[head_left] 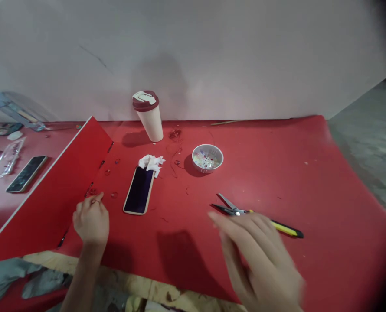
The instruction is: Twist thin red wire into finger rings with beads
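Observation:
My left hand (92,220) is closed, fingers curled, beside the base of the red divider board (59,182). A small dark loop shows at its fingertips; I cannot make out what the fingers hold. Small thin cord rings (114,195) lie near it. My right hand (260,255), blurred, hovers over the front of the red table, fingers stretched and thumb apart, with nothing visible in it. Just beyond it are scissors (228,205) with parted blades and a yellow and black utility knife (287,229), both partly hidden by the hand.
A phone (139,190) lies mid-left with crumpled tissue (151,163) at its top. Behind stand a lidded cup (151,123) and a perforated bowl (207,170) holding small beads. Tangled red thread (175,133) lies between them. Past the divider is another phone (27,174).

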Motion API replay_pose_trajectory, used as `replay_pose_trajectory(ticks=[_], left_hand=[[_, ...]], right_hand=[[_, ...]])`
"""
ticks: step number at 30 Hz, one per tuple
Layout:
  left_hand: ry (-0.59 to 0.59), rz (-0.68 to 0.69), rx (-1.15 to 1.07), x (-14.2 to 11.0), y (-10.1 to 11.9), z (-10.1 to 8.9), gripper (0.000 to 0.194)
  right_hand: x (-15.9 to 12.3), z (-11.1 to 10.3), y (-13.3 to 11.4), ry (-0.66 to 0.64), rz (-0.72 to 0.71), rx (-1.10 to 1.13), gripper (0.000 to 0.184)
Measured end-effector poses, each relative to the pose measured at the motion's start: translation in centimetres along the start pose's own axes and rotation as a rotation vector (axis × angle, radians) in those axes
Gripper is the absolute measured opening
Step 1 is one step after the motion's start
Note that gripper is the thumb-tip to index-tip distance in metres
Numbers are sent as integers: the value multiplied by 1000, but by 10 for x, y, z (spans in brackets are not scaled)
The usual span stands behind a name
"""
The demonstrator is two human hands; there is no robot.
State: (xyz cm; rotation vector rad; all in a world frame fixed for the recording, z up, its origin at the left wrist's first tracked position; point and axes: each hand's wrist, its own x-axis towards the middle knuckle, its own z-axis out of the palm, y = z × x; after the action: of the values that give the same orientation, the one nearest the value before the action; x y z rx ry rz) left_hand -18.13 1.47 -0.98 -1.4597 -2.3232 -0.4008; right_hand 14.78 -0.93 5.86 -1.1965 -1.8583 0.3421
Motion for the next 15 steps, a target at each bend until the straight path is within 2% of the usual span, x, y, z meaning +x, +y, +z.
replay_pose_trajectory(ticks=[2,4,7,11,15], left_hand=[[-71,-25,-44,3,16,-6,30],[-231,-87,-92,10,32,-10,31],[-381,-162,-55,22,47,-8,32],[-399,-223,27,39,43,2,31],[-371,-266,57,66,33,7,35]], right_hand=[[9,25,28,-33,6,-133,21],[7,47,54,-78,26,-168,18],[-6,64,76,-181,-2,-169,18],[-14,66,80,-227,-21,-139,17],[-13,64,79,-207,49,-107,15]])
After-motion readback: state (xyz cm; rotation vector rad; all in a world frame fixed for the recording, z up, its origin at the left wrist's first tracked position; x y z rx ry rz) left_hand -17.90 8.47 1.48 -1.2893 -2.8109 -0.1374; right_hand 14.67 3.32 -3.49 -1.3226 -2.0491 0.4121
